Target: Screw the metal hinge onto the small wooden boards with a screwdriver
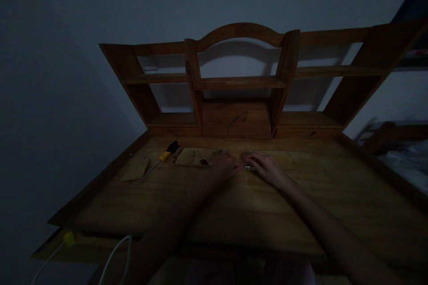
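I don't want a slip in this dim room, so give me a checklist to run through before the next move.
1. Left hand at the small shiny piece: ok, close beside it.
2. Right hand there too: ok.
3. Firm grip on the piece: cannot tell, too dark.
4. Screwdriver clear of both hands: ok, on the desk to the left.
5. Good light: not ok, dim.

The right hand (264, 166) partly hides a shiny piece (248, 166) too small to identify; the bottom edge crops a white cable (129, 248).
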A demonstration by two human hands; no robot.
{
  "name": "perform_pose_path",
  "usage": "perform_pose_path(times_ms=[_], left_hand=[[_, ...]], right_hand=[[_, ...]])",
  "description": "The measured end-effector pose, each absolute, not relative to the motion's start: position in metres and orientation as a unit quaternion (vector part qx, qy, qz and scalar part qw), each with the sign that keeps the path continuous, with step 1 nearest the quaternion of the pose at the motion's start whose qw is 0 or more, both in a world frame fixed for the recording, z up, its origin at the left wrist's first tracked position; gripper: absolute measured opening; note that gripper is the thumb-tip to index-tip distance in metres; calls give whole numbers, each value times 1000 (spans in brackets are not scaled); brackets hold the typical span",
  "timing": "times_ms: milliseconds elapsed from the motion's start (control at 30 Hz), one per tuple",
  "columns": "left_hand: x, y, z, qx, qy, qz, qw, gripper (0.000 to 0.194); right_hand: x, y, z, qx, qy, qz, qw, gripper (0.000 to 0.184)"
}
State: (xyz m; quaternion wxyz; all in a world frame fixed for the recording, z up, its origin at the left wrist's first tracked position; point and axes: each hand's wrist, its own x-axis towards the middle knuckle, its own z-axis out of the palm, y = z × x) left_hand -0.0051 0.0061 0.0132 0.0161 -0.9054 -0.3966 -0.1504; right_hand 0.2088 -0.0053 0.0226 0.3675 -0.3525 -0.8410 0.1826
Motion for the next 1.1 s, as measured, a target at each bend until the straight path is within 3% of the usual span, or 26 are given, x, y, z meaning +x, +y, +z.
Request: perform_pose_path(times_ms=[800,1100], left_hand=[[-5,4,16,-908,-383,-166,-17,26],[-4,6,10,-914,-371,-166,2,26]], right_hand=[[208,-2,18,-357,-849,157,358,18],[210,-1,17,-346,-856,160,350,29]])
